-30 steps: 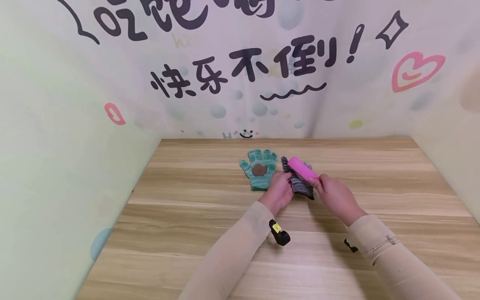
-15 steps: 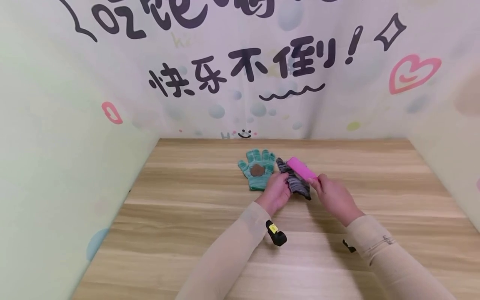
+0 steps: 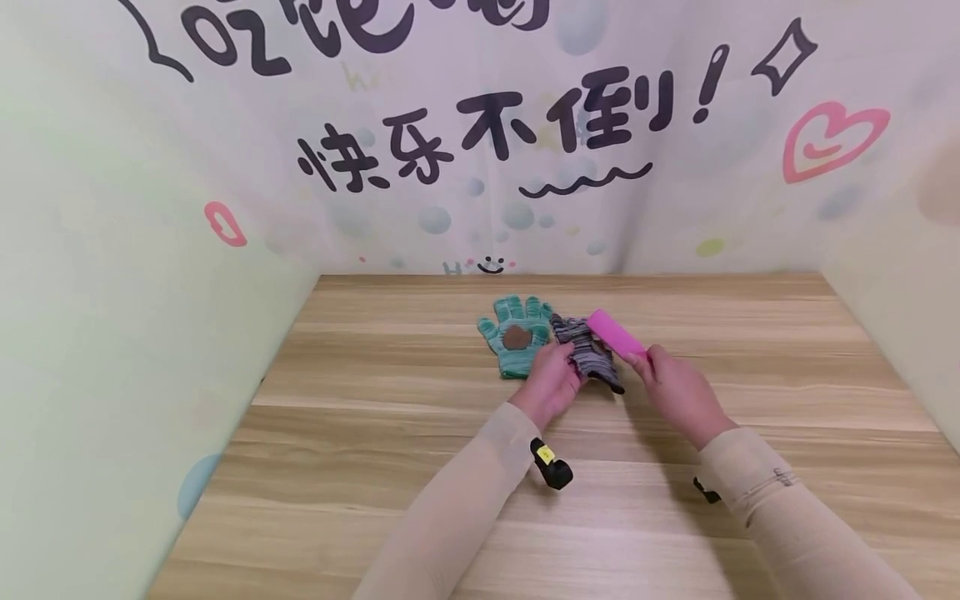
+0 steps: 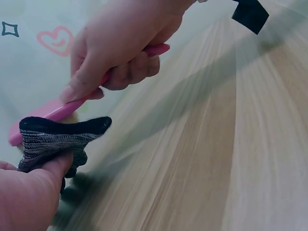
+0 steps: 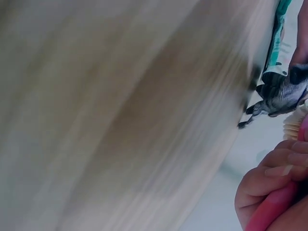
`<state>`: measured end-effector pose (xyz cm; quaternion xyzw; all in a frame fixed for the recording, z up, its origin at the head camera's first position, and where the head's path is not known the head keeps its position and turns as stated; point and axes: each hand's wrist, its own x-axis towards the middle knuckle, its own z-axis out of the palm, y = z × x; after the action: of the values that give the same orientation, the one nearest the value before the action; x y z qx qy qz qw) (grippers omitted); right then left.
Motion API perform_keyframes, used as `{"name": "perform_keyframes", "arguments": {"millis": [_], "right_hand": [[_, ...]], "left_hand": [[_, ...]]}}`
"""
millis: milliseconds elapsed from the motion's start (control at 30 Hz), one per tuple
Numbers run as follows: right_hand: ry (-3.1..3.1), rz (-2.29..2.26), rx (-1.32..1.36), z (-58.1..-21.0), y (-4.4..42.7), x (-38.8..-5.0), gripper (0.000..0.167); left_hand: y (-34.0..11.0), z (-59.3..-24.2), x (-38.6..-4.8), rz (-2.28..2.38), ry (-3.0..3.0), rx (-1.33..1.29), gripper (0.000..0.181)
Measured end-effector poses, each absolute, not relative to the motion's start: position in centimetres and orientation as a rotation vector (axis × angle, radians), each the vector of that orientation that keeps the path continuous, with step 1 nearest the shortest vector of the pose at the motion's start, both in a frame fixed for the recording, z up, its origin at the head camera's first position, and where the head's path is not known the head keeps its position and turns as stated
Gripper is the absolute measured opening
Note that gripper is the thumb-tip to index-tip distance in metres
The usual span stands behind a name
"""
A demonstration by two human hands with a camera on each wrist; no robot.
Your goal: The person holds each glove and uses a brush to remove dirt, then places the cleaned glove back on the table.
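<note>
My left hand (image 3: 551,385) pinches a grey-and-black striped knitted glove (image 3: 592,360) near the back of the table, its dark cuff hanging toward me. My right hand (image 3: 681,398) grips the handle of a pink brush (image 3: 615,332), whose head lies over the glove's right side. Pale bristles (image 5: 293,126) show under the pink back in the right wrist view, close to the glove. Whether they touch it I cannot tell. Just left of the left hand a green striped glove (image 3: 513,313) lies flat, fingers away from me, with a brown patch (image 3: 517,337) on its palm.
The wood-grain table (image 3: 360,467) meets a white printed curtain (image 3: 420,242) at the back. Pale walls (image 3: 150,333) stand on the left and right. A black device (image 3: 553,467) with a yellow label is worn at the left wrist.
The brush has shifted slightly right and away from the glove's middle. More of the striped glove shows now. The left hand keeps its hold, and the green glove lies as before.
</note>
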<state>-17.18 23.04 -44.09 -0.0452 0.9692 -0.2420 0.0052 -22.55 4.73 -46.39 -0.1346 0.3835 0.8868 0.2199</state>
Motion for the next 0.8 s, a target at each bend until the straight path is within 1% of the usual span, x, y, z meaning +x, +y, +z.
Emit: {"name": "perform_keyframes", "arguments": {"millis": [133, 300, 433, 567, 667, 800], "right_hand": [[3.004, -0.780, -0.107, -44.2, 23.6, -17.1, 0.046], [2.974, -0.821, -0.067, -44.4, 23.6, -17.0, 0.054], [2.985, -0.883, -0.102, -44.2, 22.9, -17.0, 0.055], [3.006, -0.909, -0.164, -43.6, 21.6, -17.0, 0.052], [2.995, -0.925, -0.182, -43.1, 20.7, -17.0, 0.051], [2.960, -0.959, -0.176, -42.9, 19.8, -17.0, 0.053]], "left_hand": [[4.4, -46.2, -22.6, 2.449, 1.105, -0.359, 0.037], [4.2, -46.0, -22.7, 2.445, 1.151, -0.346, 0.034], [4.3, -46.1, -22.7, 2.438, 1.147, -0.330, 0.040], [4.7, -46.1, -22.6, 2.423, 1.152, -0.316, 0.050], [5.1, -45.9, -22.6, 2.418, 1.154, -0.283, 0.051], [5.5, -45.7, -22.5, 2.414, 1.148, -0.237, 0.047]]}}
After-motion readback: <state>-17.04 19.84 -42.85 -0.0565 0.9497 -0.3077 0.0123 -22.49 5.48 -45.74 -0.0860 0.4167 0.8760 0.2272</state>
